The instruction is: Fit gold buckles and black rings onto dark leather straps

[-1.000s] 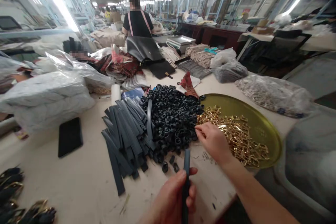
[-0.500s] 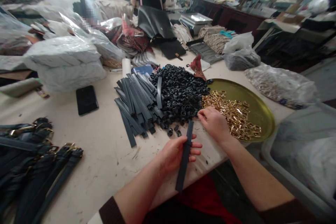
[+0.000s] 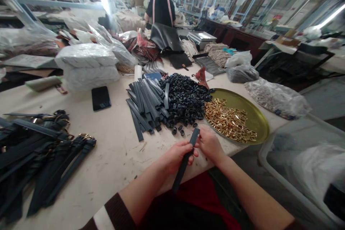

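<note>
A dark leather strap (image 3: 180, 173) slants across the fingers of my left hand (image 3: 174, 156), with the thumb pressing on it. Close to the strap's upper end is my right hand (image 3: 211, 146), its fingers drawn together; whatever they pinch is too small or hidden to make out. Just beyond both hands lies a heap of small black loops (image 3: 185, 97), a few of them loose at its near edge. Left of the heap are piled flat dark straps (image 3: 147, 106). Gold metal buckles (image 3: 229, 120) cover part of a round gold-coloured tray (image 3: 257, 115) on the right.
Finished-looking dark straps with buckles (image 3: 61, 158) lie at the left. A phone (image 3: 101, 98) and plastic-wrapped bundles (image 3: 87, 64) sit behind them. A grey bin (image 3: 269, 165) stands by the table's right edge. Farther back, a person (image 3: 163, 10) faces away.
My right hand has come from the edge of the loop heap to the strap's upper end. The left fingers have curled more around the strap. The view has tilted upward.
</note>
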`<action>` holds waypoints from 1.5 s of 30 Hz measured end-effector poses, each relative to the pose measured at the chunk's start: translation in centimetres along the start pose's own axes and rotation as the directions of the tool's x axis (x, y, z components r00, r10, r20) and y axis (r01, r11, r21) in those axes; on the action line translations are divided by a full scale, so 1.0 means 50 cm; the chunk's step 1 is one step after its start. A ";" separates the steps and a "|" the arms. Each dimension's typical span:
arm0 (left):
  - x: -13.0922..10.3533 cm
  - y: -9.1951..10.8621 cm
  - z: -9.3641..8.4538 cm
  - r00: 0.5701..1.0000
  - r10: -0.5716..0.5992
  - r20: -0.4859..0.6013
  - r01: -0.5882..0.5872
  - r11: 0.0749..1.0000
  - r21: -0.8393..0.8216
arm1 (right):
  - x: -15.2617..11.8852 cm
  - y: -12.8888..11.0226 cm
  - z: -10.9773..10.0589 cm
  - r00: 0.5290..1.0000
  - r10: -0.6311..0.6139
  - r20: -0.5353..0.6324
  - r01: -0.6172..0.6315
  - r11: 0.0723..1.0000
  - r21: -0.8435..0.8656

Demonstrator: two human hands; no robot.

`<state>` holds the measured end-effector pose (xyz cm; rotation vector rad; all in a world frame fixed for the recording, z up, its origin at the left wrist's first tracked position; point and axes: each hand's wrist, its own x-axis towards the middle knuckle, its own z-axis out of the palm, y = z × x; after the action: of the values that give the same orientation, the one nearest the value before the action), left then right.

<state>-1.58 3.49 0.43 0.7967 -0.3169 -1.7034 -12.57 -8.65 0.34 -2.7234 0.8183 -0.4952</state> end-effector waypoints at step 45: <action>-0.083 -0.028 0.031 0.946 -0.015 -0.325 -0.036 0.988 -0.150 | -0.078 -0.001 0.038 0.982 0.171 -0.073 -0.121 0.885 0.449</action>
<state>-3.24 7.46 2.13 0.9410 0.0385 -1.5335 -14.86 -6.09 -2.36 -2.2129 0.8132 -0.7081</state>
